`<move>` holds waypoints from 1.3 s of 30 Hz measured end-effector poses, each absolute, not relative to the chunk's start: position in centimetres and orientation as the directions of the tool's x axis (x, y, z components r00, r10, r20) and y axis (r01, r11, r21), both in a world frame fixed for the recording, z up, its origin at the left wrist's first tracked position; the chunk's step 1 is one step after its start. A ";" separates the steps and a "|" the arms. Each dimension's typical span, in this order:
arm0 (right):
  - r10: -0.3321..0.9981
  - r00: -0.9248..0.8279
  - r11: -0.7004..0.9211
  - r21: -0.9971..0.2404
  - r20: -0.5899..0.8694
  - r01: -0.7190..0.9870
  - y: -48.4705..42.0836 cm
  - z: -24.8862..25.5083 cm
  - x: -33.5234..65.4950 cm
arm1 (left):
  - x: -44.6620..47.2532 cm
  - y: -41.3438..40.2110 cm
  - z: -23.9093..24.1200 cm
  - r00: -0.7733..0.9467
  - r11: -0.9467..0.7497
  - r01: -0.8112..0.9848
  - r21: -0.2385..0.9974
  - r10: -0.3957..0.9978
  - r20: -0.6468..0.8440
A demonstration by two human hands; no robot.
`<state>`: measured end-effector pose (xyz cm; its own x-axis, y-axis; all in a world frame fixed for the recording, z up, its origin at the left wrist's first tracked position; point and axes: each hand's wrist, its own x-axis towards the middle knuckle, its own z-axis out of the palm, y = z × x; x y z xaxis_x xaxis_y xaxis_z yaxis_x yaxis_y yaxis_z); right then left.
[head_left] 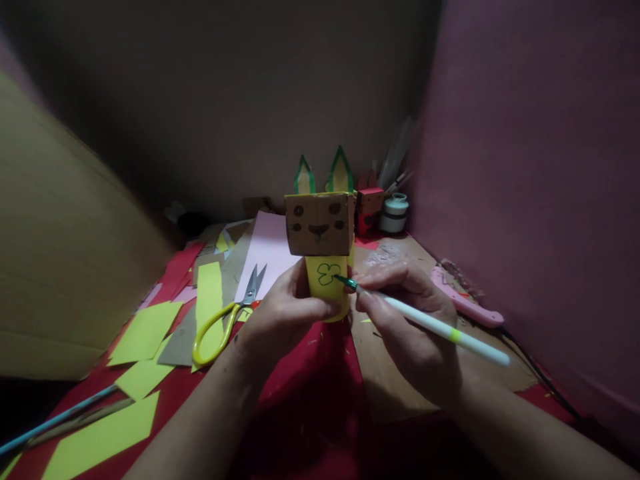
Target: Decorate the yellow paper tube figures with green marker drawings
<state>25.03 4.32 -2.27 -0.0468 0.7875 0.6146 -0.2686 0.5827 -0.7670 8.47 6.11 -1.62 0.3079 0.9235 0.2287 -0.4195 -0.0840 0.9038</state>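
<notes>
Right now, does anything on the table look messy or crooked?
Yes. Yellow paper scraps lie scattered on the left, with the scissors lying open among them. The cardboard animal, held by the left hand while the right hand holds a pen to it, has uneven ears: one stands taller. Nothing looks spilled.

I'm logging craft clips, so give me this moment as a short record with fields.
left hand: grips yellow paper tube under brown cardboard box head with drawn face
right hand: holds white pen with green tip
pen tip: on green flower outline on the tube
left of hands: yellow-handled scissors, cut yellow paper pieces
behind: pink paper sheet
right: pink tool by the wall
</notes>
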 end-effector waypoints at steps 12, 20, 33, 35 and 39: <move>0.807 -0.007 0.566 -0.777 0.591 -0.276 4.3 -2.4 25.1 | 8.5 5.9 -1.6 0.306 -0.084 -0.393 0.916 0.927 0.217; 0.790 0.026 0.597 -0.759 0.613 -0.260 4.2 -2.6 25.0 | 8.6 5.9 -1.8 0.314 -0.084 -0.400 0.913 0.923 0.222; 0.826 0.029 0.544 -0.785 0.562 -0.297 4.1 -2.4 24.9 | 8.6 5.9 -1.8 0.312 -0.071 -0.413 0.908 0.926 0.214; 0.826 0.026 0.545 -0.787 0.563 -0.290 4.0 -2.4 24.9 | 8.6 5.8 -1.7 0.310 -0.072 -0.409 0.910 0.927 0.212; 0.816 0.015 0.561 -0.787 0.577 -0.256 3.8 -2.5 25.1 | 8.6 5.8 -1.8 0.309 -0.083 -0.398 0.914 0.926 0.218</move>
